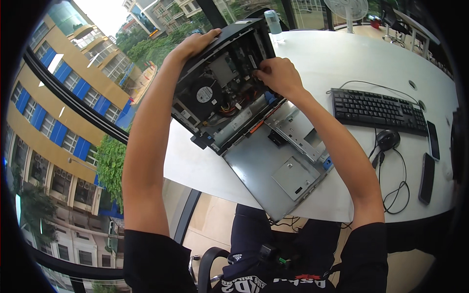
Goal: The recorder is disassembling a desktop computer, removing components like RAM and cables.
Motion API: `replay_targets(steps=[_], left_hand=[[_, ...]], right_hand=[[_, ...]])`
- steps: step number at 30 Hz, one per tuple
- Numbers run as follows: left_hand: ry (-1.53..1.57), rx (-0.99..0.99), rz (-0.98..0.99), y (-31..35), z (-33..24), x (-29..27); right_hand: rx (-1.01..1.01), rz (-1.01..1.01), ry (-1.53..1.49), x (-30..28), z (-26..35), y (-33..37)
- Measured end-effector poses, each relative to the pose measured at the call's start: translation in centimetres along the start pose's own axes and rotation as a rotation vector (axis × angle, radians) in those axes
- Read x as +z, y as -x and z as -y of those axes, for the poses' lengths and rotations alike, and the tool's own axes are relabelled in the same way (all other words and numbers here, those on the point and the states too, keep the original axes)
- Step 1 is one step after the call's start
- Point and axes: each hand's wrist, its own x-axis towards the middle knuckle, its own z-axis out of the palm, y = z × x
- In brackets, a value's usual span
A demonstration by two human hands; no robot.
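An opened desktop computer case (227, 132) stands tilted up on the white table, its inside facing me. Gripping its upper left edge is my left hand (198, 44), fingers bent over the dark metal. My right hand (281, 78) reaches inside near the right wall, thumb and fingers pinched beside a narrow part with a white label (252, 61); what they hold is hidden. A black round fan (198, 97) and bundled coloured wires (227, 108) show inside. Below the case lie a flat metal panel (259, 178) and a metal drive bracket (298, 132).
On the right of the table (317, 53) are a black keyboard (378, 111), a mouse (388, 140) with loose cable, and two dark phone-like slabs (427, 178). A bottle (273, 24) stands behind the case. A window (83, 93) is at the left.
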Motion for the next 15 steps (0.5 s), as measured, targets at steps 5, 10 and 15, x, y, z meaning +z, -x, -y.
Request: replay_targets(steps=[5, 10, 15], left_hand=[[-0.005, -0.001, 0.034, -0.6, -0.4, -0.2], [0.173, 0.034, 0.113, -0.2, -0.5, -0.6], [0.207, 0.013, 0.167, 0.0, -0.6, -0.9]], right_hand=[[0.3, 0.116, -0.901, 0.7, -1.4, 0.3], [0.256, 0.03, -0.736, 1.4, -1.8, 0.7], [0.092, -0.148, -0.646, 2.7, -0.9, 0.8]])
